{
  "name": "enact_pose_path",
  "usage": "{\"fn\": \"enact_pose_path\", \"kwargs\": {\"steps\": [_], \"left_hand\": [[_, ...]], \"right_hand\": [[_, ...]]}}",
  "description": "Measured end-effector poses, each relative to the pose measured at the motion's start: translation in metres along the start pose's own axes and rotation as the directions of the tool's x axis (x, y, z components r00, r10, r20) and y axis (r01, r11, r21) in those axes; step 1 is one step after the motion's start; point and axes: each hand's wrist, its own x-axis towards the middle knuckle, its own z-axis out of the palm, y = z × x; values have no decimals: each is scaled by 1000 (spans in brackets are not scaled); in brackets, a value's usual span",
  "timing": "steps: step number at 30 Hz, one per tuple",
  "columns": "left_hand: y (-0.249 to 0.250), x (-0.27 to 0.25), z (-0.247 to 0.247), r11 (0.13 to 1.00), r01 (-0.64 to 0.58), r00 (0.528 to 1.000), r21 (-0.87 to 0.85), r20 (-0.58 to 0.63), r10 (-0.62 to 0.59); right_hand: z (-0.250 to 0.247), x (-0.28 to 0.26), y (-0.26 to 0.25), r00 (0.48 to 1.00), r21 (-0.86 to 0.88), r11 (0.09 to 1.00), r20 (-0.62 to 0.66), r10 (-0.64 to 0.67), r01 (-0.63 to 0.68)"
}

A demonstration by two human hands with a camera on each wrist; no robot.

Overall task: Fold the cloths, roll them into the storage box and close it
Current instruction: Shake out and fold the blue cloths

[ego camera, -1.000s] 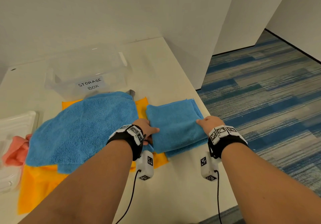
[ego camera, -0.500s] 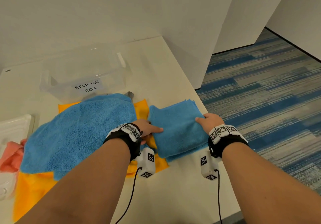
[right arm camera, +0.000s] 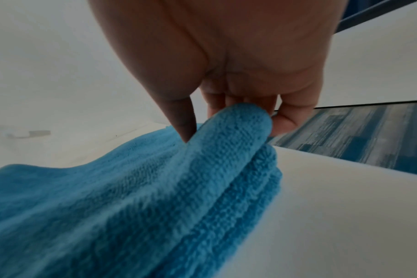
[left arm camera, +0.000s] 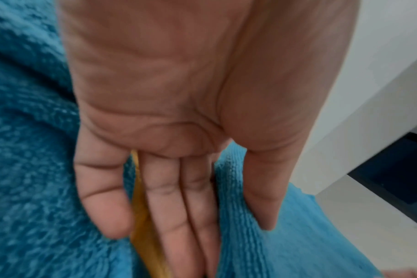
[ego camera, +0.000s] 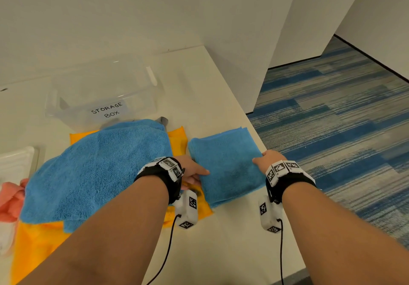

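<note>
Folded blue cloth (ego camera: 225, 163) lies near the table's (ego camera: 221, 251) right edge, its left side overlapping the yellow cloth (ego camera: 177, 138). Your right hand (ego camera: 269, 159) pinches its right edge, thumb on top; your left hand (ego camera: 191, 170) clamps its left edge, thumb above and fingers straight underneath. The clear storage box (ego camera: 104, 94) stands open toward the far edge, behind the loose blue towel (ego camera: 95, 169).

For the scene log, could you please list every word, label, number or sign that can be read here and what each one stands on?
"STORAGE BOX": handwritten in two lines on a white label on the front wall of the clear storage box.
Black-and-white square code markers on the wrist bands and on the white camera units: patterns only, no readable words or numbers.
The wrist views show no text.
</note>
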Motion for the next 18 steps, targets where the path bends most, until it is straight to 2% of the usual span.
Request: {"fn": "enact_pose_path", "kwargs": {"steps": [3, 5, 7, 8, 10, 12, 13, 14, 15, 17, 18], "left_hand": [[2, -5, 2, 994, -8, 999, 111, -34, 12], [7, -2, 1, 982, -39, 979, 184, -189, 74], [13, 3, -3, 950, -85, 900, 299, -385, 202], [16, 3, -5, 924, -112, 854, 366, -441, 278], [19, 0, -5, 829, -167, 775, 534, -449, 445], [21, -3, 0, 655, -199, 704, 729, -358, 613], [20, -3, 3, 559, -195, 699, 806, -286, 656], [17, -2, 7, 477, -186, 728, 859, -206, 654], [14, 2, 10, 417, -170, 780, 893, -137, 611], [5, 12, 11, 368, -119, 880, 922, -73, 469], [1, 17, 10, 368, -96, 907, 925, -71, 414]], "right_hand": [[1, 0, -3, 992, 20, 1000, -127, -10, 12], [0, -2, -7, 975, 62, 997, -220, -22, 37], [0, -6, -13, 961, 10, 995, -260, -97, 104], [1, -9, -16, 950, -33, 988, -272, -151, 148], [4, -14, -23, 928, -108, 959, -247, -280, 261], [12, -14, -28, 913, -175, 914, -126, -388, 365], [18, -13, -28, 909, -202, 895, -45, -414, 397], [22, -12, -28, 907, -231, 880, 30, -420, 415], [26, -11, -27, 910, -258, 874, 89, -404, 413], [31, -9, -25, 917, -305, 864, 138, -375, 399], [32, -7, -24, 920, -333, 858, 152, -361, 391]]}}
